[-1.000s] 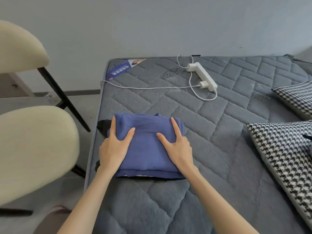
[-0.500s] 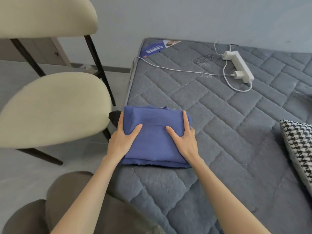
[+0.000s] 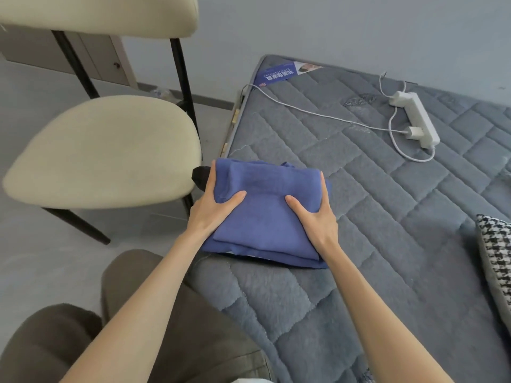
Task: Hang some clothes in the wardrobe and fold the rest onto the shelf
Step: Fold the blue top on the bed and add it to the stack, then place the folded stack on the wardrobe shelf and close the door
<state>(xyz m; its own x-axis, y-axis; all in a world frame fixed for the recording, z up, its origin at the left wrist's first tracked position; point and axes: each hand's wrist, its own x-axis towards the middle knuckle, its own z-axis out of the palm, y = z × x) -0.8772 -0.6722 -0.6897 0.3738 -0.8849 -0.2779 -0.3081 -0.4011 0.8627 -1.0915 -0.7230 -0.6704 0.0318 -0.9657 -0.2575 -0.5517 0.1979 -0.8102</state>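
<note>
Left hand [image 3: 213, 210] and right hand [image 3: 318, 218] grip opposite sides of a folded blue garment [image 3: 265, 208] at the mattress's [image 3: 373, 211] left edge. Folding looks done; next, lift it level toward the shelf.

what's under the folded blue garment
A black cloth pokes out from under the folded blue garment at its far left corner, a pale strip at its near edge. The rest is covered.

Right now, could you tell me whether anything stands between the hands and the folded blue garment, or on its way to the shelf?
Nothing visible: the left hand and right hand grip the folded blue garment by its sides. The shelf is out of view, so that path cannot be judged.
</note>
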